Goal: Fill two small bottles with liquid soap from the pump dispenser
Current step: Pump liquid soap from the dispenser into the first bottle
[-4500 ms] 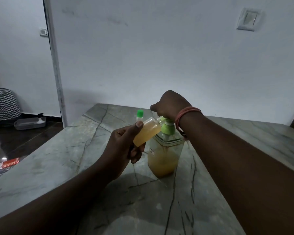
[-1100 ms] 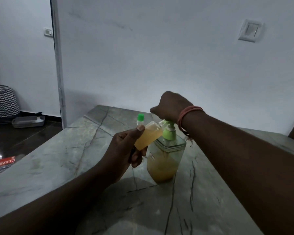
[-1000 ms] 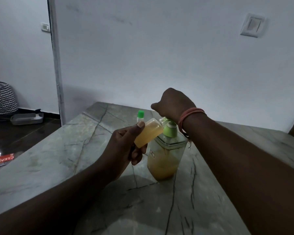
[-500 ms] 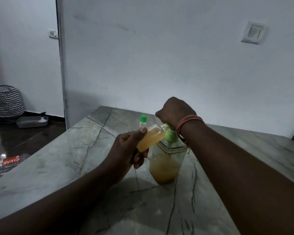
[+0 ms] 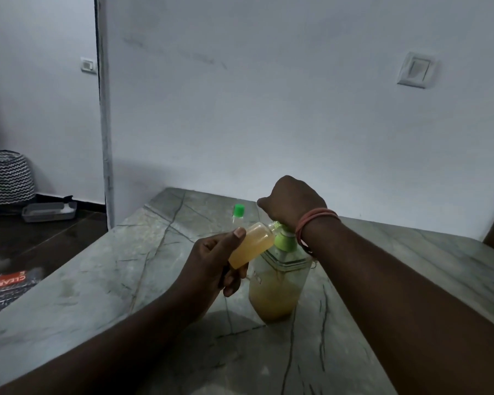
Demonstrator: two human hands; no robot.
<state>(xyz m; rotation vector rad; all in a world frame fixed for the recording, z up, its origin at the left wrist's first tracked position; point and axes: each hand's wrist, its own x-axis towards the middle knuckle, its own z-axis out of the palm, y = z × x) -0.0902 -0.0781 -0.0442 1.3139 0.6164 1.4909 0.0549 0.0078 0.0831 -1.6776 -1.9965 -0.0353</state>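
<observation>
**Bottle held tilted at pump spout**

At frame centre I see my left hand [image 5: 211,260] gripping the small bottle [image 5: 251,244], tilted, mouth at the pump dispenser [image 5: 280,277]. My right hand [image 5: 293,201] is fisted on the pump head. A second, green-capped bottle [image 5: 238,212] stands behind.

Two bare forearms reaching forward from the bottom edge, seen from above. Left hand [image 5: 211,260] raised mid-frame, fingers curled under and thumb laid straight along the top of a small bottle [image 5: 251,243], gripping it tilted with its mouth toward the right. Right hand [image 5: 293,202] higher and farther, knuckles up, closed into a loose fist atop the pump [image 5: 283,240], probably pressing down. Reddish bands [image 5: 315,220] round the right wrist.
</observation>
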